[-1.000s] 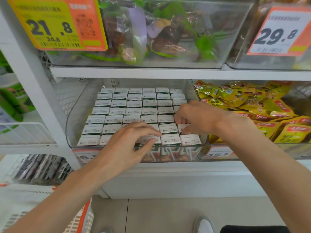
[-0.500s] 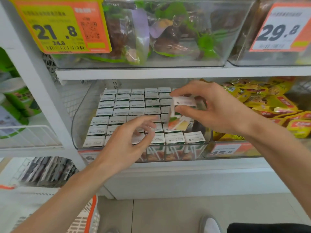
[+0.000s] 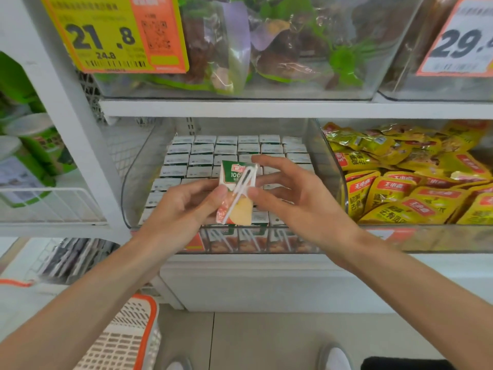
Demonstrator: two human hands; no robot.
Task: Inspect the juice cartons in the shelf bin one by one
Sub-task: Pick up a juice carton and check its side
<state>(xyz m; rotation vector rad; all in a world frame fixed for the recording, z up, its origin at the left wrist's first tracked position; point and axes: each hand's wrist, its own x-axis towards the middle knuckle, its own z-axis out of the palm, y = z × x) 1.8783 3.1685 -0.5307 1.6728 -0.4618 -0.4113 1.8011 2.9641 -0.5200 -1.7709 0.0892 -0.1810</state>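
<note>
Green-topped carton point(image 3: 232, 180), over the bin point(image 3: 137, 169), is pinched in left hand point(image 3: 178, 209) and right hand point(image 3: 301, 206) grips.

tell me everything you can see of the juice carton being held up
The small paperboard juice carton has a green top band with a red logo and "100", and orange-yellow fruit art below. A white straw runs diagonally across its face. It is tilted above the clear plastic bin, pinched at its sides by the left hand and right hand.
</note>
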